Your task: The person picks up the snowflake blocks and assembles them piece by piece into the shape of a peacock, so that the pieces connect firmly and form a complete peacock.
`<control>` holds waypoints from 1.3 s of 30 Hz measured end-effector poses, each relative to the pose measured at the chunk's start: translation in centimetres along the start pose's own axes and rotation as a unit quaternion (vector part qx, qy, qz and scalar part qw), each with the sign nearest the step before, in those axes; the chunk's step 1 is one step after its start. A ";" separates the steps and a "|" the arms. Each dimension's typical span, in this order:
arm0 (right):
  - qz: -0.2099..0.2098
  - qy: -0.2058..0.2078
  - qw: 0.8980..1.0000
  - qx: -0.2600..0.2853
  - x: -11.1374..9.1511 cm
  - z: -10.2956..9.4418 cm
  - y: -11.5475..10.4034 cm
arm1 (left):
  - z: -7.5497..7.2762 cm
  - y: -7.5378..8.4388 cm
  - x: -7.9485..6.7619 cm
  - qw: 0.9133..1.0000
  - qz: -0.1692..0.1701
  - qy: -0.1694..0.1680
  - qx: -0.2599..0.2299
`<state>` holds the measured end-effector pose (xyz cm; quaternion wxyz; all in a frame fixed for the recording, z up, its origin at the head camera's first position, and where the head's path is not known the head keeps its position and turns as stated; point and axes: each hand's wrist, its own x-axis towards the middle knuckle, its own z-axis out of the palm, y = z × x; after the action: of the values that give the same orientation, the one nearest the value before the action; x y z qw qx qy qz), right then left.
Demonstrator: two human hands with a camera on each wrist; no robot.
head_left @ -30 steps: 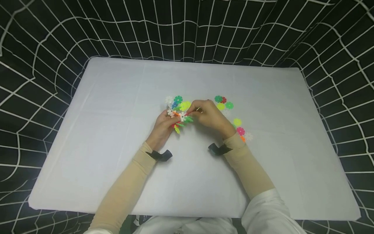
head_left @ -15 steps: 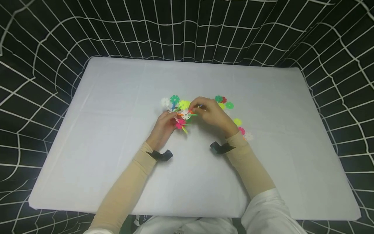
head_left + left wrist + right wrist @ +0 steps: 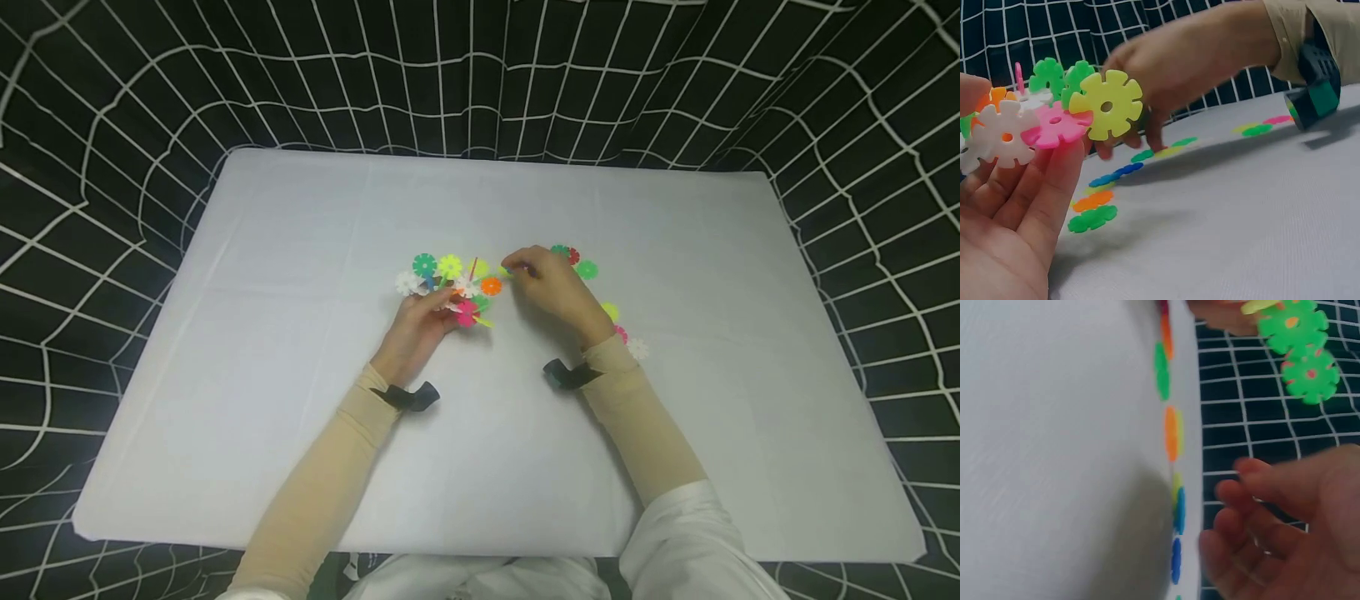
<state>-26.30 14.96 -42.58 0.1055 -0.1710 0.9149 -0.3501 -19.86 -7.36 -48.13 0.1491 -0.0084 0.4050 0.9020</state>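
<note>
My left hand (image 3: 416, 333) grips a cluster of joined notched flower-shaped plastic discs, raised above the table. The cluster includes a pink disc (image 3: 1057, 128), a yellow disc (image 3: 1107, 106) and a white disc (image 3: 1005, 134). A thin pinkish-red disc (image 3: 473, 268) stands edge-on from a white one. My right hand (image 3: 555, 287) hovers to the right of the cluster, apart from it, over loose discs. Its fingers curl loosely, with nothing visible between them in the right wrist view. A loose orange disc (image 3: 491, 286) lies between the hands.
More loose discs lie on the white table (image 3: 487, 467): a blue one (image 3: 1129, 169) and a green one (image 3: 1092, 219) by the hands. Farther right are a green disc (image 3: 587, 270) and a white disc (image 3: 638, 348). Black netting-patterned cloth (image 3: 480, 75) surrounds the table.
My right hand has let go of the pinkish-red disc, which now stands on the cluster, and moved right. The left hand has turned the cluster, shifting its far discs leftward.
</note>
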 end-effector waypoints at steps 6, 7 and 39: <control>-0.013 -0.089 0.992 -0.093 0.2 1.1 0.2 | -0.1 0.1 -0.1 1.000 0.005 -0.005 -0.006; -0.010 -0.096 0.990 -0.105 0.1 1.3 0.1 | -0.1 0.1 -0.1 1.000 0.004 -0.005 -0.006; -0.022 -0.001 0.993 0.116 -0.8 0.3 -2.1 | -0.5 0.0 0.3 0.996 0.015 0.027 -0.083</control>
<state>-24.96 13.59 -41.34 0.1184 -0.1781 0.8639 -0.4561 -20.20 -7.60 -48.52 0.1236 -0.0391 0.3325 0.9342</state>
